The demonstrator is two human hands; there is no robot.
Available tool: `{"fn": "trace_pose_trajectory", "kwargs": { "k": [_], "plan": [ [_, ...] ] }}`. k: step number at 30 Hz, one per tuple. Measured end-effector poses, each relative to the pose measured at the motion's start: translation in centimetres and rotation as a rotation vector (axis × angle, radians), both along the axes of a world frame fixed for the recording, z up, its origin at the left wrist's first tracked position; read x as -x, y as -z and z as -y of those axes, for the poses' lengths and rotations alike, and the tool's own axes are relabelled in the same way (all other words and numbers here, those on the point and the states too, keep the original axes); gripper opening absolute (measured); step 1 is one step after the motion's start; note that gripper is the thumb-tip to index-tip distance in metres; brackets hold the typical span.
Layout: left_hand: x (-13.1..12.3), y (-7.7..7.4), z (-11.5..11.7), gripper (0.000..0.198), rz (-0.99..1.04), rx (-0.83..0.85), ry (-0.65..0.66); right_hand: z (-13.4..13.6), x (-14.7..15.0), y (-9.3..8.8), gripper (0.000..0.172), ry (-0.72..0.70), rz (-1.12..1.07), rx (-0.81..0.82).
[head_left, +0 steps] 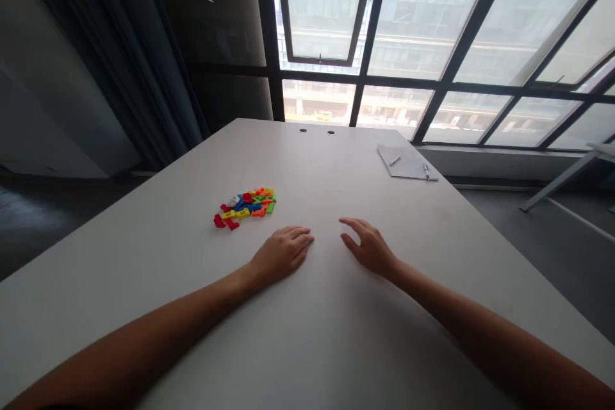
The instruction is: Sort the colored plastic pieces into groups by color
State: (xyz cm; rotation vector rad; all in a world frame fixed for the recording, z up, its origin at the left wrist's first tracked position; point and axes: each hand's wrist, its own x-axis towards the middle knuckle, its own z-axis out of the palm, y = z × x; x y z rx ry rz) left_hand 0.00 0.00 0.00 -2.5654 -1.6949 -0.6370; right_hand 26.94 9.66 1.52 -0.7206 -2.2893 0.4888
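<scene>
My left hand [282, 252] lies palm down on the white table [336, 346], fingers stretched forward and holding nothing. My right hand [368, 246] hovers just beside it, fingers apart and slightly curled, also empty. A small pile of bright plastic pieces [246, 206], red, yellow, blue, green, orange and white, lies on the table a short way ahead and to the left of my left hand. Neither hand touches the pile.
A sheet of paper [406, 163] with a pen [426, 171] on it lies at the far right of the table. Two cable holes [317, 131] sit near the far edge. Behind are large windows, a dark curtain at left, another table's legs at right.
</scene>
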Motion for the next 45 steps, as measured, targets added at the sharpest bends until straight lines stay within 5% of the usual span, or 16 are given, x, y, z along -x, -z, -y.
{"fn": "trace_pose_trajectory", "kwargs": {
  "k": [5, 12, 16, 21, 29, 45],
  "plan": [
    [-0.7, -1.4, -1.0, 0.032, -0.014, 0.031, -0.010, -3.9, -2.7, 2.3, 0.081, 0.135, 0.237, -0.184],
    [-1.2, -2.4, -3.8, 0.095, -0.053, -0.083, 0.026, -3.0, -2.8, 1.4, 0.100, 0.101, 0.338, -0.331],
    [-1.0, -1.2, -4.2, 0.115, -0.133, 0.090, 0.038, -2.8, -2.7, 2.0, 0.107, 0.085, 0.528, -0.200],
    [-1.0, -0.2, -4.5, 0.118, -0.218, 0.286, 0.033, -3.0, -1.9, 2.5, 0.112, 0.055, 0.719, -0.047],
    [-1.2, -0.5, -4.4, 0.114, -0.237, 0.280, 0.022, -2.7, -1.7, 1.5, 0.114, 0.048, 0.742, -0.003],
    [-1.1, -0.1, -4.4, 0.109, -0.187, 0.260, 0.040, -3.0, -2.1, 2.6, 0.111, 0.048, 0.685, -0.062]
  ]
}}
